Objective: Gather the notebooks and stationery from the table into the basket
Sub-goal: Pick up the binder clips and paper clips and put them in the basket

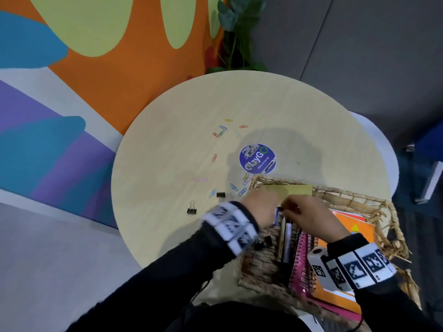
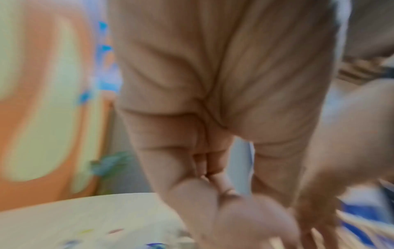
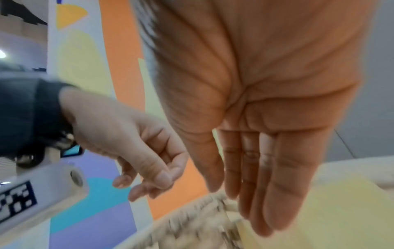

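A woven basket (image 1: 347,195) stands at the table's near right edge. It holds an orange notebook (image 1: 354,226), a pink spiral notebook (image 1: 300,259), pens (image 1: 286,238), a yellow sticky pad (image 1: 294,189) and a small blue-and-white item (image 1: 278,215). Both hands hover over its far end. My left hand (image 1: 261,204) has loosely curled fingers with nothing between them in the right wrist view (image 3: 149,182). My right hand (image 1: 304,214) is flat with straight fingers (image 3: 255,193) just above the pad (image 3: 341,210). Coloured paper clips (image 1: 221,133) and two black binder clips (image 1: 191,208) lie on the table.
The round wooden table (image 1: 167,164) has a blue round sticker (image 1: 257,158) at its middle. More paper clips (image 1: 239,190) lie beside the basket's far left corner. A plant (image 1: 237,32) stands behind the table, and a white seat (image 1: 383,149) to its right.
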Motion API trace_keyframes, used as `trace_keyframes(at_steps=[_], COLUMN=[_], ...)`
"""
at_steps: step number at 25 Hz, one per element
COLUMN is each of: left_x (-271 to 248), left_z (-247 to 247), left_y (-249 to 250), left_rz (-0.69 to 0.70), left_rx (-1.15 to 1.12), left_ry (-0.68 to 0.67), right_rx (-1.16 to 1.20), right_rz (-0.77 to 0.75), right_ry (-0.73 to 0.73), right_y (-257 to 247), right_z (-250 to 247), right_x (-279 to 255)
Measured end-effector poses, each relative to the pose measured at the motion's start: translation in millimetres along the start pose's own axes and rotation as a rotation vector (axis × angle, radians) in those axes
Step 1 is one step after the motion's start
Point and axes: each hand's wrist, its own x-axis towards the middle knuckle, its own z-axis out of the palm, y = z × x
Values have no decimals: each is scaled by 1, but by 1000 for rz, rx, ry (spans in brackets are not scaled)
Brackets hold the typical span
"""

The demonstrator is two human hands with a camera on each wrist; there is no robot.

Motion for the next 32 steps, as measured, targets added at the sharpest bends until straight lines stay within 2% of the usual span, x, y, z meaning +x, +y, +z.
trace_keyframes(at_steps=[1, 3, 5, 7, 9, 13, 16, 19, 21, 24, 27, 32], left_x=[-10, -20, -17, -16, -13, -9, -9, -12, -15, -24, -33, -44], left_z=[-13, -15, 11, 34, 52, 69, 71, 70, 71, 75, 80, 82], left_y=[-25, -87, -140, -168, -180, -187, -190, -194, -198, -202, -204, -197], left_rz=[-44, -205, -406, -469, -456, -333, -226, -198, -193, -206, -224, -238], left_rx=[-102, -299, -392, -386, -390, -395, -377, -373, -420, -504, -533, -571], left_ry=[138, 315, 306, 254, 232, 140, 161, 155, 170, 243, 292, 297], right_rx=[71, 256, 333, 297, 247, 183, 96, -29, -133, -101, -108, -193], right_rz=[9, -23, -57, -31, 34, 209, 358, 488, 478, 477, 443, 371], right_ry=[68, 192, 227, 196, 174, 60, -101, -175, -150, -38, -84, -124], right_y=[-15, -54, -97, -134, -153, -163, -158, -148, -146, -146, -148, -150], right_z=[-9, -25, -33, -24, -5, 46, 81, 105, 117, 127, 133, 125], right_x=[0, 5, 18, 40, 66, 102, 119, 124, 123, 125, 130, 132])
